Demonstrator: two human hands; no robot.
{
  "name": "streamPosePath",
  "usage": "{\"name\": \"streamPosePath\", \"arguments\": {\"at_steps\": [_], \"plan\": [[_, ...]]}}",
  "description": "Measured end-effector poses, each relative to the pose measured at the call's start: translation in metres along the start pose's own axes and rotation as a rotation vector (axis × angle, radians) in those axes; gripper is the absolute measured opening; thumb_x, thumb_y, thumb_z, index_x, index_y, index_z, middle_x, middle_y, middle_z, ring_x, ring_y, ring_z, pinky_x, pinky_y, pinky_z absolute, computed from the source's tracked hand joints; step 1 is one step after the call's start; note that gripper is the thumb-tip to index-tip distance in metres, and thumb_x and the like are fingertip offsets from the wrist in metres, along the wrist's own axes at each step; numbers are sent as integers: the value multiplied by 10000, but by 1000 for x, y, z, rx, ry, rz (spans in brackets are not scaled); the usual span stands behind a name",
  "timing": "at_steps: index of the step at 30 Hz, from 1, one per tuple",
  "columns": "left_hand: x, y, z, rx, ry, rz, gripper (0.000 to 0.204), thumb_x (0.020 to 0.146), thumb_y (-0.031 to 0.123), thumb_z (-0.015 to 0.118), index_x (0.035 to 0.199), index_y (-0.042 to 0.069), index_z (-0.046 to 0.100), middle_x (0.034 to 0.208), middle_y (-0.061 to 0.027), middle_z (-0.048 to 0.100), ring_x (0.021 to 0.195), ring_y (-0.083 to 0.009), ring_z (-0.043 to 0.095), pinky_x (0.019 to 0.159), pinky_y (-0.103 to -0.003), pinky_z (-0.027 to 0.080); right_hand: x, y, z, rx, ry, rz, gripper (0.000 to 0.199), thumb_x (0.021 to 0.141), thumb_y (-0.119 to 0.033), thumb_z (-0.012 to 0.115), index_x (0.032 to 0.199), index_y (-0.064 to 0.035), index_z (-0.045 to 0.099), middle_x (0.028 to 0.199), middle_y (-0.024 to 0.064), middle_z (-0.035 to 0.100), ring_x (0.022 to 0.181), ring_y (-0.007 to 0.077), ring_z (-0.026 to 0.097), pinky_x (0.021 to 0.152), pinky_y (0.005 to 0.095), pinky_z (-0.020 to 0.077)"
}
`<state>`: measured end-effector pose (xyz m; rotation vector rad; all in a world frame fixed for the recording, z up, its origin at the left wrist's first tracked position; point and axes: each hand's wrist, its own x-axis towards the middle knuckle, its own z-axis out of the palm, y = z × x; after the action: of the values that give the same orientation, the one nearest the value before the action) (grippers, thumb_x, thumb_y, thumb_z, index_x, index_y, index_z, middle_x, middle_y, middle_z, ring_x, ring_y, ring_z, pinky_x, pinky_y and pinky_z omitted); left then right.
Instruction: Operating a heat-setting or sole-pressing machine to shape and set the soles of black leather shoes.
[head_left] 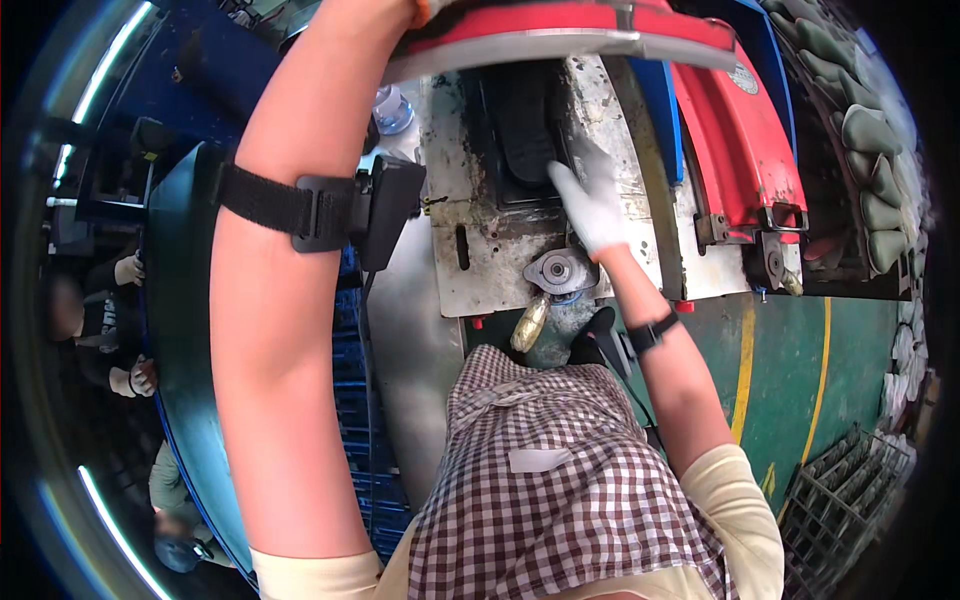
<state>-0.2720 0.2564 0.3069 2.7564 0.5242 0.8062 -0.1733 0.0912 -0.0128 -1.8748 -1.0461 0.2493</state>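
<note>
The step seems to be handwork at the mould (pixel 524 140), black, ribbed and sole-shaped, on the stained metal surface (pixel 490 285). At its right edge, the right hand (pixel 592 205), white-gloved and blurred, has fingers spread, apparently empty; contact is unclear. The left fingers are out of view, their grip untellable. The next move calls for clearance beneath the red lid (pixel 570 22) beyond the mould.

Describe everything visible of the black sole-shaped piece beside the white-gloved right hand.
The black sole-shaped piece is long, with a rounded near end and a rubbery-looking surface. It lies lengthwise away from the person in a dark mount on a worn, stained metal plate. Its far end is hidden by the red cover. The gloved right hand is at its right side, fingers blurred; contact can't be confirmed.
</note>
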Motion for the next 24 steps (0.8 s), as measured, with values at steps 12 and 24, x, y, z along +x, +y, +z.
{"name": "streamPosePath", "arguments": {"at_steps": [12, 24], "plan": [[-86, 17, 100, -319, -904, -309, 438, 928, 470, 584, 1032, 65, 714, 723, -91, 688, 651, -187, 675, 670, -349, 536, -203, 89, -95, 472, -454, 673, 227, 1035, -209, 615, 1142, -17, 674, 962, 19, 652, 864, 106, 604, 801, 286, 536], [-184, 18, 200, 41, -591, -173, 370, 942, 455, 594, 977, 113, 732, 877, -154, 760, 826, -330, 751, 731, -488, 576, -163, 2, -18, 1628, -1013, 992, 593, 1041, -355, 600, 1531, -81, 409, 1401, 165, 584, 1256, 316, 608, 1068, 489, 511]]}}
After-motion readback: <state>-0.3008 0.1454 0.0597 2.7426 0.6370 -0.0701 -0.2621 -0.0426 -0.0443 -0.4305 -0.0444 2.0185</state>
